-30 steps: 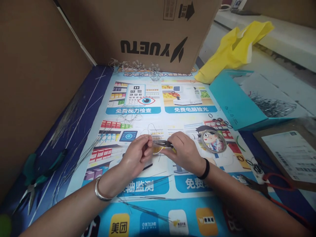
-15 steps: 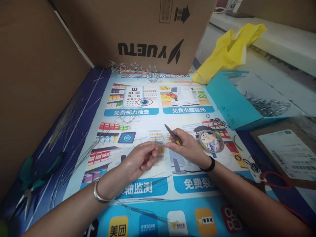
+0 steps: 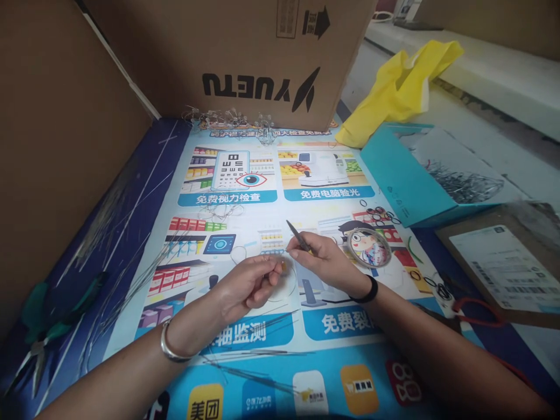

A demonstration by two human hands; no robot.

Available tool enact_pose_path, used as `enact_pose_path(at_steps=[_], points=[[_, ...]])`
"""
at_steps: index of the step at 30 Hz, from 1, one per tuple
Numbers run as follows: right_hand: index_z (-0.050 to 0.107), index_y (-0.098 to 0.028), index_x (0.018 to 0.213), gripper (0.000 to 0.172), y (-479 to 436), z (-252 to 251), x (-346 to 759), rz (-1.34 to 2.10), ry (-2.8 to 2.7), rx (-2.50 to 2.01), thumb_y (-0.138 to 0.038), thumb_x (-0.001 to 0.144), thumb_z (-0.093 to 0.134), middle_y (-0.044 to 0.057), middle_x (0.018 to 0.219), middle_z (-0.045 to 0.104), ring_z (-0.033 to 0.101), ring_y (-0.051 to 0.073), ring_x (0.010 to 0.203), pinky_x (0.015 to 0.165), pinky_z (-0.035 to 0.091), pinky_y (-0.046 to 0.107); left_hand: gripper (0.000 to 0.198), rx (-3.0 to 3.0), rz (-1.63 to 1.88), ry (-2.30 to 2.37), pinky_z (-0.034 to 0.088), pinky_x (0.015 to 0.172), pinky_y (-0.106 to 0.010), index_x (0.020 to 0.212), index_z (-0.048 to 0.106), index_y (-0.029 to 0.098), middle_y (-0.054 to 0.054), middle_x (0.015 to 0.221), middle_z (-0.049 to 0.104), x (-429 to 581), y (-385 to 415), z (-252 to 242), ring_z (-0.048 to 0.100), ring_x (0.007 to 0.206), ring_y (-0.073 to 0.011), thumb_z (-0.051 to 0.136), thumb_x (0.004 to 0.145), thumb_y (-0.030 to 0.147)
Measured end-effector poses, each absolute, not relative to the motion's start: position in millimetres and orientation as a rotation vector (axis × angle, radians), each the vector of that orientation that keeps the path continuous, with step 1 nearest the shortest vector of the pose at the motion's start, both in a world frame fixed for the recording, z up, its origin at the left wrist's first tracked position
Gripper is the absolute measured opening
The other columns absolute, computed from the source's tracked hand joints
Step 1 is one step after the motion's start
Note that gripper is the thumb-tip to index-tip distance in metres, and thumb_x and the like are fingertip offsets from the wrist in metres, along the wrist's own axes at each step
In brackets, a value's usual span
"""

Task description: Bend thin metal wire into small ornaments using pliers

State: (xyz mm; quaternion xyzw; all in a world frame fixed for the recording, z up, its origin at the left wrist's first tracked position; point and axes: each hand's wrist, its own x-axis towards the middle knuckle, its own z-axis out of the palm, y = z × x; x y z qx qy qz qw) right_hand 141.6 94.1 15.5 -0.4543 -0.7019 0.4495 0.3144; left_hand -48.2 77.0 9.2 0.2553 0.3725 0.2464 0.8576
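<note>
My left hand (image 3: 248, 284) pinches a thin wire bent into loops (image 3: 262, 265) just above the printed poster mat (image 3: 271, 198). My right hand (image 3: 326, 261) is closed round small pliers with a yellow handle (image 3: 298, 236), whose tip points up and to the left, away from the wire. Its fingertips meet the wire close to my left fingers. A silver bangle sits on my left wrist and a black band on my right.
Straight wires (image 3: 131, 233) lie scattered on the left and near me. Green-handled pliers (image 3: 41, 332) rest at far left, red-handled pliers (image 3: 472, 318) at right. A tape roll (image 3: 368, 247), black rings, a teal box of wire pieces (image 3: 437, 181), a yellow bag (image 3: 398, 87) and cardboard boxes (image 3: 245, 52) surround the mat.
The pliers were clamped level on the wire between both hands; my right hand has swung their tip up and away, and both hands now pinch the wire directly.
</note>
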Motion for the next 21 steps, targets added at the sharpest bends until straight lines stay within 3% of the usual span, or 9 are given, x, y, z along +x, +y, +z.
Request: enact_pose_path(at_steps=[6, 14, 21], points=[[0.057, -0.017, 0.078, 0.011, 93, 13, 142, 1.252, -1.825, -1.225, -0.026, 0.082, 0.053, -0.002, 0.068, 0.052, 0.045, 0.01, 0.063, 0.059, 0.035, 0.023, 0.013, 0.465, 0.641, 0.905, 0.019, 0.028, -0.011, 0.077, 0.054, 0.014, 0.003, 0.063, 0.048, -45, 77, 10, 0.034, 0.035, 0.0, 0.054, 0.083, 0.025], [0.056, -0.017, 0.076, 0.018, 93, 20, 137, 1.336, -1.689, -1.314, -0.034, 0.076, 0.06, -0.002, 0.067, 0.051, 0.045, 0.011, 0.064, 0.059, 0.036, 0.023, 0.015, 0.602, 0.816, 1.024, 0.035, 0.034, -0.014, 0.08, 0.053, 0.016, 0.002, 0.067, 0.05, -36, 68, 7, 0.049, 0.048, -0.0059, 0.052, 0.085, 0.03], [0.056, -0.017, 0.075, 0.005, 94, 16, 138, 1.325, -1.695, -1.338, -0.02, 0.072, 0.059, -0.004, 0.066, 0.052, 0.045, 0.009, 0.06, 0.055, 0.035, 0.021, 0.018, 0.641, 0.794, 1.051, 0.04, 0.036, -0.016, 0.08, 0.052, 0.017, 0.0, 0.071, 0.051, -36, 64, 6, 0.055, 0.056, -0.0098, 0.054, 0.083, 0.034]])
